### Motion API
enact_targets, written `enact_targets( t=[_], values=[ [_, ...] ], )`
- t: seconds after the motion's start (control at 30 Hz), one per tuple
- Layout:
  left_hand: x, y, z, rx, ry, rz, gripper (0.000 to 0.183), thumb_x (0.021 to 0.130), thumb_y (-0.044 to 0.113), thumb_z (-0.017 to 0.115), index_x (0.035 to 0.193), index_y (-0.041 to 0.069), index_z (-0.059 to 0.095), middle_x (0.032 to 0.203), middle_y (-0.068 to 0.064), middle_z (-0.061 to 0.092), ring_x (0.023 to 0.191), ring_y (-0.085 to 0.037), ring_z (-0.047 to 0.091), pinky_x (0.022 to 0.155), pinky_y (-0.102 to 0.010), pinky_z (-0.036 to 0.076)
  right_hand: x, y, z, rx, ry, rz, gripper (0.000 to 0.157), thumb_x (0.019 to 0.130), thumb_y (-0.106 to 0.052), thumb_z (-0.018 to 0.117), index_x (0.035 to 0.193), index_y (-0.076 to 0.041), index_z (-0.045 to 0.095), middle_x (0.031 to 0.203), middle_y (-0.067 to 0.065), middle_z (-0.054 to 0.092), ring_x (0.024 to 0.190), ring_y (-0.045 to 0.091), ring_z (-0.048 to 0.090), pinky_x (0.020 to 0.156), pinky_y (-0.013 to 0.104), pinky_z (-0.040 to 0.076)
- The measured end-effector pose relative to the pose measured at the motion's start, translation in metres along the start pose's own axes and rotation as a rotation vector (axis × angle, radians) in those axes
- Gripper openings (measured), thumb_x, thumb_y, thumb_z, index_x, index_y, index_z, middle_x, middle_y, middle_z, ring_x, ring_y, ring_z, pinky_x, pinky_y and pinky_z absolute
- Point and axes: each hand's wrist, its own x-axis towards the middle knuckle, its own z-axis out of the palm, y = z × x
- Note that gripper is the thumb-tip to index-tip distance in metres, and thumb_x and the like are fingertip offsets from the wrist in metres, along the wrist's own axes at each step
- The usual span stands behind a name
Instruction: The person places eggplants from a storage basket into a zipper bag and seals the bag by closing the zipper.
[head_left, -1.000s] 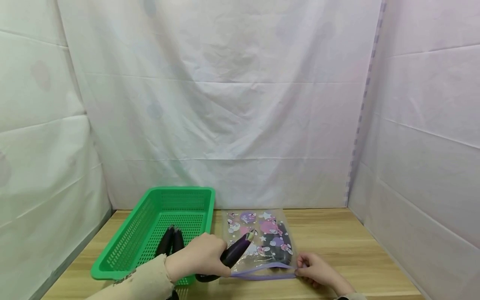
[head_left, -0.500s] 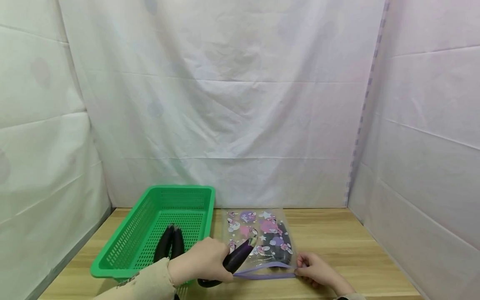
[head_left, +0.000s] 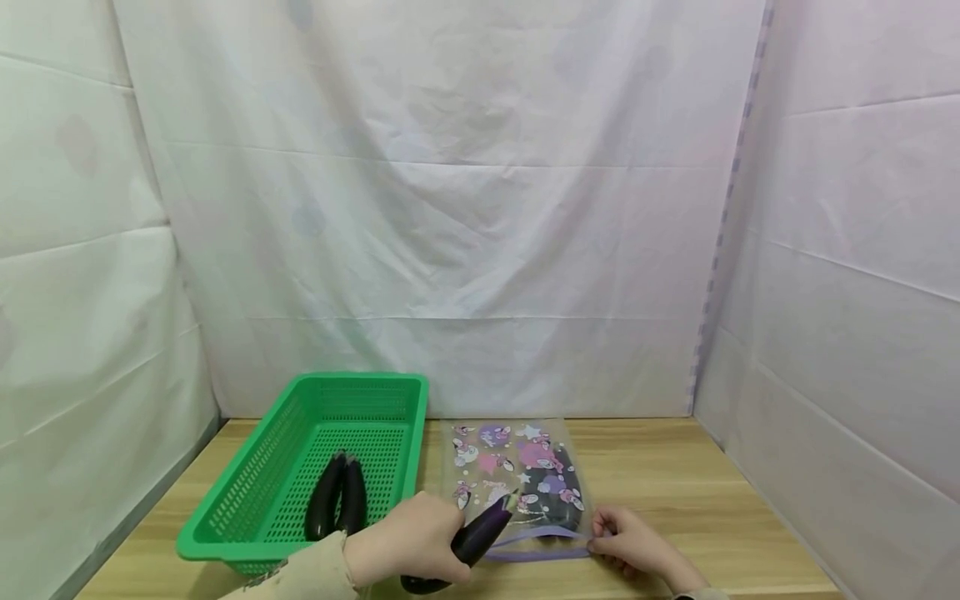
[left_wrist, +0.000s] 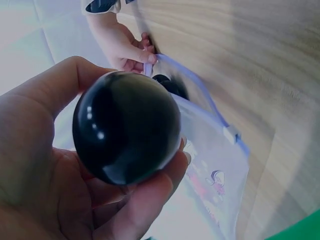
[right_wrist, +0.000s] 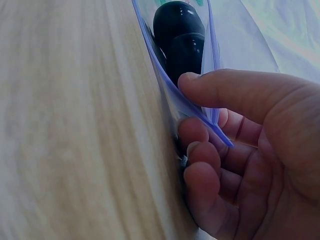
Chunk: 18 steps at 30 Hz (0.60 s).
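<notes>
My left hand (head_left: 415,537) grips a dark purple eggplant (head_left: 483,532), its stem end pointing right and away over the front of a clear zip bag (head_left: 472,475). In the left wrist view the round end of the held eggplant (left_wrist: 127,127) faces the camera. The bag lies flat, printed with cartoon figures, and its purple-edged mouth gapes toward me. My right hand (head_left: 636,546) pinches the right corner of that mouth between thumb and fingers. Inside, along the bag's right side, dark eggplants (right_wrist: 182,37) show through the opening. A white slider (left_wrist: 231,134) sits on the purple strip.
To the left stands a green perforated basket (head_left: 247,475), with two eggplants (head_left: 324,504) lying side by side in it. Beneath everything is a wood-grain table (head_left: 675,467). White cloth (head_left: 480,250) hangs behind and along both sides.
My left hand has shifted a little right and nearer to me with the eggplant, whose stem end is lower. More of the basket's two eggplants shows. My right hand keeps its place.
</notes>
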Motion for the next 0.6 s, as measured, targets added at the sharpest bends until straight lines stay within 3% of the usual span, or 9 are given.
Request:
enact_targets(
  t=[0.6],
  values=[
    [0.005,0.006,0.022,-0.001,-0.014,0.008,0.030,0.058,0.044,0.067,0.056,0.021,0.048,0.048,0.011,0.042,0.043,-0.007,0.039,0.037,-0.023,0.032,0.001,0.002,-0.001,0.010,-0.005,-0.005,0.021,0.078,-0.019,0.064,0.078,-0.006,0.048,0.057,-0.002,0.046,0.043,0.010,0.041,0.034,0.024,0.035]
  ],
)
